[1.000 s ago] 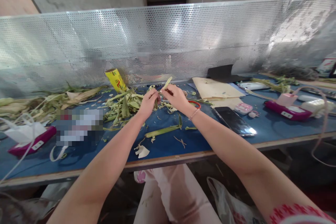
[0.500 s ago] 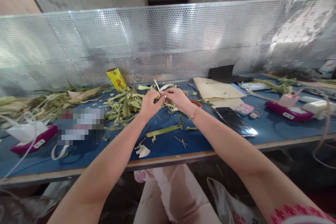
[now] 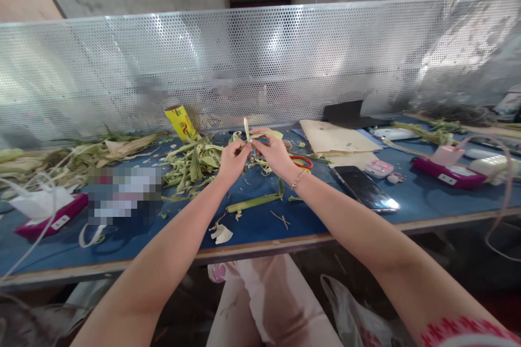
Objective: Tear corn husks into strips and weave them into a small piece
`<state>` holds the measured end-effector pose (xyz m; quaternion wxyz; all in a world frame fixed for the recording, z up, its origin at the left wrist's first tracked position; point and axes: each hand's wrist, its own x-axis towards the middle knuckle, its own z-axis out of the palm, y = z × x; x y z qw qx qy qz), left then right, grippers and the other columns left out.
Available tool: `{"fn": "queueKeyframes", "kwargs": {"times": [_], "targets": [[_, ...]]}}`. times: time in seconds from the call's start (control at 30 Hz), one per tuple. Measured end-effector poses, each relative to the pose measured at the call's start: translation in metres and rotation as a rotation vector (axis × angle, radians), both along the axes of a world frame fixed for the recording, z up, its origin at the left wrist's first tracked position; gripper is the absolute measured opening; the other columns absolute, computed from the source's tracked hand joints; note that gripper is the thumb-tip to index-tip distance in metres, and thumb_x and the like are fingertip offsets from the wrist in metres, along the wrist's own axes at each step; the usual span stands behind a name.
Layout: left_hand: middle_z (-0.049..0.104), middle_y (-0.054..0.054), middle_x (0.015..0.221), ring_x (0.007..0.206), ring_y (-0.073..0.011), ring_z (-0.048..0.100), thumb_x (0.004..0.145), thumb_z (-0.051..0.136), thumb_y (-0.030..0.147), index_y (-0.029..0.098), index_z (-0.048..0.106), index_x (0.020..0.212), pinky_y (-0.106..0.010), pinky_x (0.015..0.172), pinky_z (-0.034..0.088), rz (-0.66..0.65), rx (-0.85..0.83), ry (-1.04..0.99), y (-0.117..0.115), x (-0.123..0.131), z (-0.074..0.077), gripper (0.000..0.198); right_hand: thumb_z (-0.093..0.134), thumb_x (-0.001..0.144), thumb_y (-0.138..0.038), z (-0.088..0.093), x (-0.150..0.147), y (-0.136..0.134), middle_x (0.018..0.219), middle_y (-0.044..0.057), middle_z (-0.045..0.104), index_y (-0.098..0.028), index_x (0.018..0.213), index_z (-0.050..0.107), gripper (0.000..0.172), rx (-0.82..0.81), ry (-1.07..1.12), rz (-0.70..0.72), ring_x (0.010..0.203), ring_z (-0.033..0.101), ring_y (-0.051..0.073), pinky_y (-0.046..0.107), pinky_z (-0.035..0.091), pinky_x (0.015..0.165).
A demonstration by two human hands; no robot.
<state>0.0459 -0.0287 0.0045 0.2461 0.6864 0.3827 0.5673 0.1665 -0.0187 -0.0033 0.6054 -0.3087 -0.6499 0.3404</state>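
Over the blue table (image 3: pixel 260 227), my left hand (image 3: pixel 234 159) and my right hand (image 3: pixel 272 153) meet, fingertips pinched together on a pale green husk strip (image 3: pixel 246 128). One narrow end of it stands up between the hands, and a wider flap (image 3: pixel 273 134) shows behind my right fingers. Whether this is one strip or two I cannot tell. Beside my left hand lies a heap of green husk pieces (image 3: pixel 191 165). A red loop, like a scissors handle (image 3: pixel 303 161), shows just beyond my right wrist. In front of the hands is a green stalk piece (image 3: pixel 254 203).
A yellow box (image 3: pixel 181 123) stands by the perforated metal screen (image 3: pixel 260 59). To the right are brown paper (image 3: pixel 336 138), a black phone (image 3: pixel 364 188) and a purple power strip (image 3: pixel 448 173). Another purple strip (image 3: pixel 52 217) and dry husks (image 3: pixel 122 149) lie left.
My right hand has turned slightly, its fingers now more raised, and a wide husk flap shows behind them. The red loop is more exposed. My left hand has hardly moved.
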Motion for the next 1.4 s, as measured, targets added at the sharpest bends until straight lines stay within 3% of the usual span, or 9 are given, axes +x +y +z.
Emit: {"fn": "queueKeyframes", "kwargs": {"times": [0.2,0.37,0.53,0.67,0.9,1.03,1.13,1.27,1.4], "targets": [[0.044,0.002,0.048,0.049,-0.0085,0.035,0.072,0.054,0.02,0.016,0.048,0.048,-0.023,0.05,0.026,0.002,-0.017,-0.026,0.0,0.0,0.002,0.025,0.039,0.085,-0.031,-0.003,0.005,-0.002,0.1,0.006,0.043,-0.022,0.105,0.058,0.029,0.249,-0.193,0.029,0.076,0.049,0.011,0.027,0.049,0.067],[0.041,0.003,0.047,0.05,-0.0081,0.035,0.072,0.054,0.017,0.016,0.045,0.048,-0.022,0.051,0.027,0.002,-0.012,-0.05,0.001,-0.001,0.003,0.025,0.033,0.089,-0.035,-0.004,0.008,0.0,0.103,0.006,0.039,-0.026,0.122,0.049,0.038,0.27,-0.255,0.131,0.081,0.048,0.011,0.026,0.049,0.072],[0.048,0.002,0.051,0.053,-0.0087,0.041,0.073,0.052,0.02,0.016,0.048,0.051,-0.022,0.054,0.032,-0.121,-0.039,-0.015,0.004,-0.001,0.0,0.022,0.045,0.083,-0.034,0.003,0.012,0.001,0.094,0.004,0.046,-0.021,0.096,0.064,0.026,0.203,-0.227,0.112,0.071,0.048,0.009,0.024,0.048,0.064],[0.047,0.002,0.052,0.051,-0.0085,0.039,0.072,0.053,0.023,0.016,0.051,0.053,-0.022,0.053,0.031,-0.125,-0.022,0.103,0.006,-0.002,-0.005,0.021,0.059,0.072,-0.036,0.005,0.015,0.003,0.085,0.002,0.052,-0.018,0.071,0.063,0.019,0.052,-0.116,0.127,0.058,0.047,0.006,0.023,0.045,0.055],[0.045,0.002,0.057,0.056,-0.0088,0.038,0.068,0.057,0.018,0.016,0.052,0.055,-0.022,0.055,0.03,-0.185,0.091,0.185,0.006,-0.005,-0.005,0.014,0.075,0.052,-0.031,0.006,0.013,0.004,0.062,-0.008,0.048,-0.019,0.08,0.05,0.039,-0.202,0.115,0.285,0.047,0.044,0.004,0.018,0.039,0.044],[0.041,0.003,0.052,0.053,-0.0083,0.035,0.069,0.058,0.02,0.016,0.045,0.05,-0.021,0.052,0.028,-0.162,0.026,0.128,0.002,-0.004,0.001,0.023,0.074,0.054,-0.028,0.008,0.016,0.003,0.069,-0.006,0.05,-0.019,0.09,0.054,0.042,-0.206,0.12,0.398,0.054,0.048,0.004,0.019,0.043,0.051],[0.046,0.002,0.054,0.054,-0.0086,0.039,0.07,0.057,0.024,0.016,0.048,0.053,-0.022,0.053,0.032,-0.23,-0.021,0.103,-0.001,-0.003,0.003,0.021,0.071,0.058,-0.029,0.007,0.02,0.005,0.069,-0.005,0.051,-0.018,0.09,0.057,0.037,-0.224,0.074,0.464,0.056,0.05,0.005,0.021,0.045,0.056],[0.056,0.0,0.065,0.06,-0.0106,0.048,0.075,0.051,0.027,0.016,0.057,0.073,-0.023,0.058,0.037,-0.191,-0.012,0.142,0.003,-0.002,-0.002,0.012,0.069,0.061,-0.03,0.005,0.022,0.008,0.063,-0.005,0.051,-0.016,0.088,0.058,0.032,-0.157,-0.011,0.415,0.049,0.046,0.004,0.02,0.041,0.049],[0.055,0.0,0.061,0.058,-0.011,0.05,0.078,0.047,0.028,0.015,0.054,0.071,-0.024,0.059,0.039,-0.128,-0.027,0.223,0.009,-0.001,-0.005,0.016,0.068,0.063,-0.032,0.003,0.021,0.01,0.053,-0.007,0.045,-0.015,0.088,0.059,0.031,-0.093,-0.035,0.285,0.044,0.038,0.003,0.019,0.031,0.042]]}}
